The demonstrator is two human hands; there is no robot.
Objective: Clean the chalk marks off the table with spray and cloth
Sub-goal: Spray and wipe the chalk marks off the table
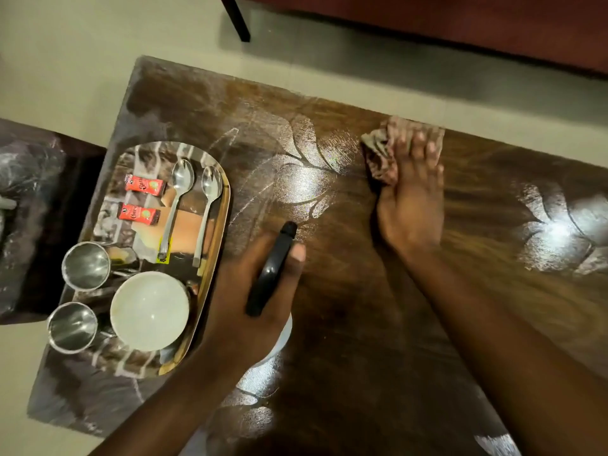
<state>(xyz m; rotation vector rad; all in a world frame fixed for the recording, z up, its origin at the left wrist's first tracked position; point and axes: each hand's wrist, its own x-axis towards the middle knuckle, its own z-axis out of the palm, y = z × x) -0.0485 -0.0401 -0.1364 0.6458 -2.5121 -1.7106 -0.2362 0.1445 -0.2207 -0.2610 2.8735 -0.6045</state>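
Observation:
My left hand (253, 291) grips a spray bottle; its black trigger head (271, 268) points away from me, and a bit of its white body (283, 334) shows under the hand. My right hand (411, 192) presses a crumpled brown cloth (381, 153) flat on the dark wooden table (345, 307) near its far edge. White chalk marks (250, 195) streak the wood between the tray and the cloth. The hand and cloth are motion-blurred.
A steel tray (215, 255) at the table's left holds two spoons (179, 192), two red packets (144, 185), a white bowl (149, 311) and two steel cups (85, 264). Shiny leaf patterns (559, 232) glint on the wood. A chair (29, 199) stands to the left.

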